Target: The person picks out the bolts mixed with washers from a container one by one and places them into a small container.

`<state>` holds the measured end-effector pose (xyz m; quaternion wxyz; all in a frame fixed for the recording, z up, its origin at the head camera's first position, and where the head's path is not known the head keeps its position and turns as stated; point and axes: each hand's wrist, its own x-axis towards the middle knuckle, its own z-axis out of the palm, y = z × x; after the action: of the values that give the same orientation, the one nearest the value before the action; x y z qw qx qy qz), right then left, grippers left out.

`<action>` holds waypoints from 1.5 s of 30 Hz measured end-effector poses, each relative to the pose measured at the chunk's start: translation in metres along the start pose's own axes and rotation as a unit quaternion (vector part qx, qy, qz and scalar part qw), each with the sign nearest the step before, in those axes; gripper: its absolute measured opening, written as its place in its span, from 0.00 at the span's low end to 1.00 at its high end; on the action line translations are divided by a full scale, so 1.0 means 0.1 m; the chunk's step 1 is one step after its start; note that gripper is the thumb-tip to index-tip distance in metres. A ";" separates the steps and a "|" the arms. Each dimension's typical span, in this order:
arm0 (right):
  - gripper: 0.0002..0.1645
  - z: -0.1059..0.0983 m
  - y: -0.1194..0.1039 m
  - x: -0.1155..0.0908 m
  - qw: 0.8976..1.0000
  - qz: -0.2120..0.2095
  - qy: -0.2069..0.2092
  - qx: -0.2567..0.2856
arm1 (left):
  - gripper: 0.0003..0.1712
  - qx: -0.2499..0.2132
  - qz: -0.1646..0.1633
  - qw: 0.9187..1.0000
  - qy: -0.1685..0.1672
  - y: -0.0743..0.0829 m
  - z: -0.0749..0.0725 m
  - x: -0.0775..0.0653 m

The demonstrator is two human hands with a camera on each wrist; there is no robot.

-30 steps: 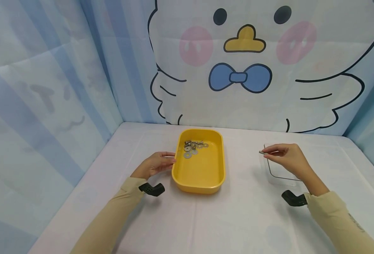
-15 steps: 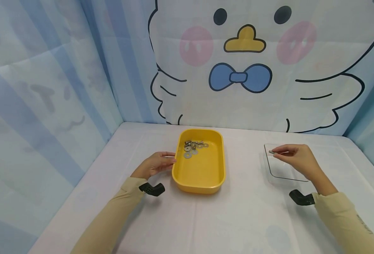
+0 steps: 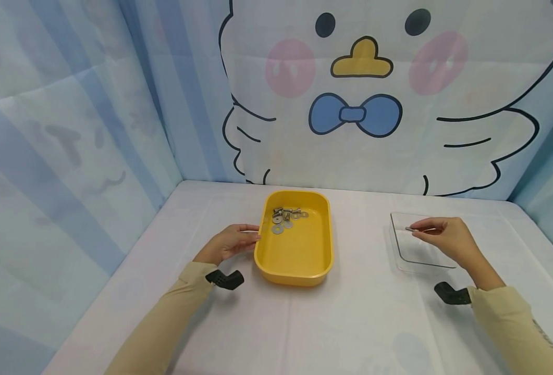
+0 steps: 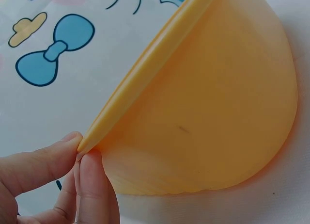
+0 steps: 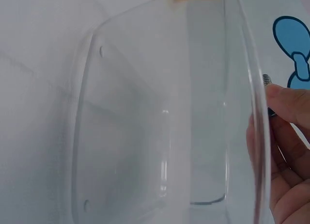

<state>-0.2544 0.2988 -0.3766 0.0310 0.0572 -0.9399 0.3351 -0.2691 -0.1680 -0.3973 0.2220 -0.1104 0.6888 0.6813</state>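
My left hand [image 3: 226,244] pinches the left rim of a yellow plastic tray [image 3: 297,255] between thumb and fingers, as the left wrist view also shows. Toward the tray's far end lie several metal screws [image 3: 284,212] and flat washers [image 3: 278,229]. Over at the right, my right hand [image 3: 450,240] holds a small metal screw [image 3: 410,229] between thumb and fingertips, above a clear plastic box [image 3: 400,255]. Threads show on that screw [image 5: 266,79] in the right wrist view, beyond the box's transparent wall. My fingers cover its other part.
Both containers stand on a table with a white cloth [image 3: 346,317]. Behind rises a fabric backdrop [image 3: 351,156] with a printed cartoon figure. A blue striped curtain [image 3: 70,182] borders the left. Dark cameras sit at both wrists.
My right hand has moved to the right with the screw, from the clear box's left edge to over its inside, and a little lower. My left hand and the yellow tray stay put.
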 end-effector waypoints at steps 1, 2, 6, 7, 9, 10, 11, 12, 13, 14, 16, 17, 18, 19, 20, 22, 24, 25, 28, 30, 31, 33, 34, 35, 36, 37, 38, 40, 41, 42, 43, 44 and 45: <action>0.21 0.00 0.01 0.00 1.000 -0.002 0.000 -0.002 | 0.25 -0.001 -0.002 1.000 0.002 0.00 0.00 0.00; 0.21 0.00 0.02 0.00 1.000 -0.004 0.000 -0.003 | 0.26 -0.001 -0.001 1.000 0.000 0.00 0.00 0.00; 0.17 0.02 0.04 0.01 1.000 -0.011 -0.004 -0.012 | 0.26 -0.005 -0.002 1.000 0.001 0.00 0.00 0.00; 0.17 0.03 0.04 0.01 1.000 -0.011 -0.005 -0.014 | 0.26 -0.004 -0.001 1.000 -0.001 0.00 0.00 0.01; 0.16 0.04 0.05 0.01 1.000 -0.012 -0.007 -0.018 | 0.26 -0.004 -0.001 1.000 -0.001 0.00 0.00 0.01; 0.15 0.05 0.06 0.01 1.000 -0.013 -0.008 -0.019 | 0.26 -0.004 -0.001 1.000 0.000 0.00 0.00 0.01; 0.15 0.06 0.06 0.01 1.000 -0.014 -0.008 -0.021 | 0.26 -0.003 0.000 1.000 0.000 0.00 0.00 0.01; 0.15 0.06 0.06 0.01 1.000 -0.014 -0.008 -0.022 | 0.25 -0.004 0.000 1.000 0.002 0.00 0.00 0.01; 0.14 0.07 0.07 0.01 1.000 -0.016 -0.008 -0.024 | 0.25 -0.004 0.000 1.000 0.002 0.00 0.00 0.01; 0.14 0.07 0.07 0.01 1.000 -0.017 -0.008 -0.025 | 0.25 -0.004 0.000 1.000 0.003 0.00 0.00 0.01; 0.14 0.08 0.08 0.01 0.999 -0.018 -0.009 -0.026 | 0.25 -0.005 0.001 1.000 0.003 0.00 0.00 0.01; 0.14 0.08 0.08 0.01 0.999 -0.018 -0.010 -0.027 | 0.25 -0.006 0.000 1.000 0.004 0.00 0.01 0.01; 0.14 0.08 0.08 0.02 0.999 -0.018 -0.011 -0.027 | 0.25 -0.005 0.002 1.000 0.003 0.00 0.01 0.01; 0.14 0.08 0.09 0.02 0.999 -0.018 -0.012 -0.027 | 0.25 -0.004 0.003 1.000 0.001 0.00 0.00 0.01; 0.14 0.09 0.09 0.02 0.999 -0.017 -0.013 -0.027 | 0.25 -0.003 0.003 1.000 0.000 0.00 0.00 0.01; 0.14 0.09 0.10 0.02 0.999 -0.016 -0.015 -0.028 | 0.26 -0.002 0.001 1.000 0.000 0.00 0.00 0.00; 0.14 0.10 0.11 0.03 0.999 -0.015 -0.015 -0.030 | 0.26 0.000 0.002 1.000 -0.004 0.00 0.00 0.00; 0.14 0.10 0.11 0.03 0.999 -0.015 -0.014 -0.032 | 0.26 -0.001 0.001 1.000 -0.004 0.00 0.00 -0.01; 0.14 0.10 0.11 0.03 0.999 -0.016 -0.011 -0.036 | 0.26 -0.001 0.000 1.000 -0.005 -0.01 -0.01 -0.01; 0.14 0.10 0.11 0.03 0.999 -0.018 -0.007 -0.038 | 0.26 0.000 0.001 1.000 -0.005 -0.01 -0.01 -0.01; 0.14 0.10 0.11 0.03 0.999 -0.019 -0.006 -0.038 | 0.26 0.000 0.002 1.000 -0.005 -0.01 -0.01 -0.01; 0.14 0.10 0.11 0.03 0.999 -0.021 -0.002 -0.038 | 0.26 -0.001 0.001 1.000 -0.003 -0.02 -0.01 0.00; 0.14 0.10 0.12 0.03 0.999 -0.021 0.001 -0.042 | 0.26 -0.001 0.000 1.000 -0.002 -0.02 -0.01 0.00; 0.14 0.09 0.12 0.03 0.999 -0.021 0.004 -0.043 | 0.26 -0.001 0.000 1.000 -0.001 -0.02 -0.01 0.00; 0.14 0.09 0.12 0.03 0.999 -0.019 0.005 -0.044 | 0.26 -0.001 -0.001 1.000 0.000 -0.02 -0.01 0.01; 0.14 0.09 0.13 0.03 0.999 -0.018 0.007 -0.045 | 0.26 0.001 -0.002 1.000 0.001 -0.02 -0.01 0.01; 0.15 0.09 0.13 0.03 0.999 -0.015 0.009 -0.045 | 0.26 0.003 -0.003 1.000 0.001 -0.02 -0.01 0.01; 0.14 0.09 0.16 0.04 0.999 -0.004 0.019 -0.043 | 0.26 0.005 -0.004 1.000 0.003 -0.01 0.00 0.01; 0.14 0.09 0.19 0.06 0.999 -0.001 0.020 -0.041 | 0.26 0.007 -0.004 1.000 0.002 -0.01 0.00 0.01; 0.15 0.10 0.24 0.08 0.999 0.001 0.022 -0.036 | 0.26 0.007 -0.005 1.000 0.003 -0.01 0.00 0.00; 0.15 0.11 0.31 0.11 0.999 0.005 0.030 -0.038 | 0.26 0.008 -0.005 1.000 0.003 -0.01 0.00 0.00; 0.14 0.13 0.40 0.14 0.998 0.007 0.037 -0.040 | 0.26 0.008 -0.005 1.000 0.002 -0.01 0.00 0.00; 0.14 0.16 0.51 0.19 0.998 0.007 0.045 -0.045 | 0.26 0.007 -0.005 1.000 0.002 -0.01 0.00 0.01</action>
<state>-0.2800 0.3268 -0.4189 0.0738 0.0337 -0.9521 0.2950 -0.2693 -0.1680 -0.3982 0.2249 -0.1133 0.6934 0.6752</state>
